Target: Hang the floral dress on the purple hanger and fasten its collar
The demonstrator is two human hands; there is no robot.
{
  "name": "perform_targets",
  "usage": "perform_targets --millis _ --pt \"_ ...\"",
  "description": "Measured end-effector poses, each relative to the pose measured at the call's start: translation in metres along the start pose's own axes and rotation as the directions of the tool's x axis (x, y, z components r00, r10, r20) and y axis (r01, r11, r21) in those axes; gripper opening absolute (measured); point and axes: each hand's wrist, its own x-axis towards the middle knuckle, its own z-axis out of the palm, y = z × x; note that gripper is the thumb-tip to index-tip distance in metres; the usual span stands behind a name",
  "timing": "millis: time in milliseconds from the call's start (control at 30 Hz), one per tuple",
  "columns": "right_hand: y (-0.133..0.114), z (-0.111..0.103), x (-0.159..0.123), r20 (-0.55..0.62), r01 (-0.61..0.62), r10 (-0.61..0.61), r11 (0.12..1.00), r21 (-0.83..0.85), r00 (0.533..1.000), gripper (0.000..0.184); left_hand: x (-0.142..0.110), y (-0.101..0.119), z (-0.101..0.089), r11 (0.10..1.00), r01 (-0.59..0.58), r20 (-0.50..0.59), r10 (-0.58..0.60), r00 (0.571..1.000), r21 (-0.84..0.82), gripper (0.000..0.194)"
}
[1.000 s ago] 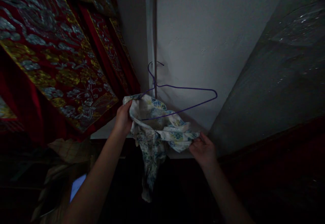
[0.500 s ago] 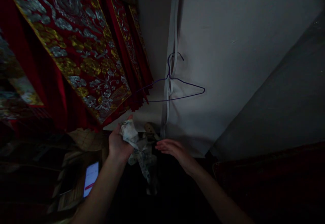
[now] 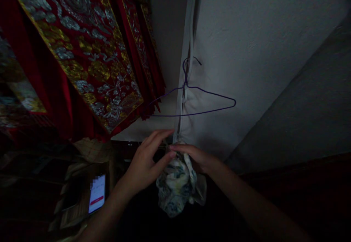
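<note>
A bunched piece of thin floral cloth (image 3: pixel 175 185), pale with blue-green patches, hangs low in the middle of the view. My right hand (image 3: pixel 199 158) grips its top, with the fingers partly hidden by the folds. Just to the left is my left hand (image 3: pixel 149 158), its fingers stretched out and apart from the thumb. That thumb tip lies at the cloth's upper edge, near my right fingertips. Above both hands a thin purple wire hanger (image 3: pixel 204 90) hangs by a white cord (image 3: pixel 191 44), and neither hand touches it.
Red cloth (image 3: pixel 95 59) embroidered in gold and silver hangs at upper left, overlapping the hanger's left end. Below it a lit phone (image 3: pixel 97 194) rests on a slatted wooden surface (image 3: pixel 70 216). A pale wall (image 3: pixel 260 52) stands behind the hanger. The lower area is very dark.
The floral cloth has passed from my left hand to my right. My right hand has closed on it, while my left has opened and moved right, bringing the hands together.
</note>
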Motion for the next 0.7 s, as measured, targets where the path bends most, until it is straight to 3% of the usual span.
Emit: perform_targets --millis 67,133,200,233,300,333,367,433,500,533,600,700 --pt "-0.016 0.0 -0.009 0.05 -0.089 0.093 0.994 -0.066 0.994 0.037 -0.001 -0.018 0.004 0.991 0.078 0.159 -0.06 0.985 -0.107 0.062" --pt "-0.031 -0.003 -0.019 0.184 -0.107 0.158 0.96 -0.26 0.97 0.033 -0.008 -0.031 0.015 0.974 0.161 0.418 -0.082 0.905 -0.159 0.064" --pt "-0.042 -0.009 -0.028 0.31 -0.024 0.212 0.856 -0.516 0.927 0.025 -0.02 -0.04 0.026 0.986 0.153 0.571 -0.088 0.816 -0.068 0.066" --pt "-0.046 -0.013 -0.033 0.316 0.057 0.183 0.781 -0.622 0.931 0.019 -0.026 -0.045 0.03 0.992 0.124 0.595 -0.105 0.797 0.009 0.062" --pt "-0.05 -0.022 -0.041 0.218 0.209 -0.062 0.617 -0.759 0.974 0.011 -0.034 -0.057 0.028 0.98 0.08 0.574 -0.171 0.801 0.182 0.051" --pt "-0.053 -0.027 -0.045 0.133 0.255 -0.255 0.538 -0.803 0.958 0.017 -0.036 -0.064 0.022 0.961 0.083 0.538 -0.218 0.814 0.263 0.046" --pt "-0.055 -0.033 -0.047 0.047 0.276 -0.443 0.468 -0.84 0.895 0.025 -0.037 -0.071 0.015 0.939 0.106 0.495 -0.266 0.827 0.328 0.042" --pt "-0.061 -0.045 -0.047 -0.089 0.255 -0.7 0.372 -0.893 0.709 0.037 -0.034 -0.083 -0.004 0.908 0.164 0.42 -0.331 0.845 0.385 0.041" --pt "-0.069 -0.06 -0.039 -0.161 0.215 -0.822 0.324 -0.922 0.546 0.047 -0.028 -0.086 -0.024 0.914 0.229 0.366 -0.351 0.862 0.336 0.042" --pt "-0.071 -0.068 -0.031 -0.181 0.2 -0.845 0.318 -0.927 0.503 0.051 -0.025 -0.085 -0.032 0.92 0.261 0.34 -0.356 0.87 0.294 0.043" --pt "-0.071 -0.084 -0.011 -0.198 0.193 -0.841 0.333 -0.923 0.504 0.056 -0.021 -0.079 -0.045 0.915 0.301 0.267 -0.371 0.89 0.267 0.043" --pt "-0.06 -0.102 0.016 -0.189 0.223 -0.78 0.387 -0.895 0.597 0.049 -0.021 -0.071 -0.054 0.845 0.318 0.164 -0.419 0.893 0.429 0.037"
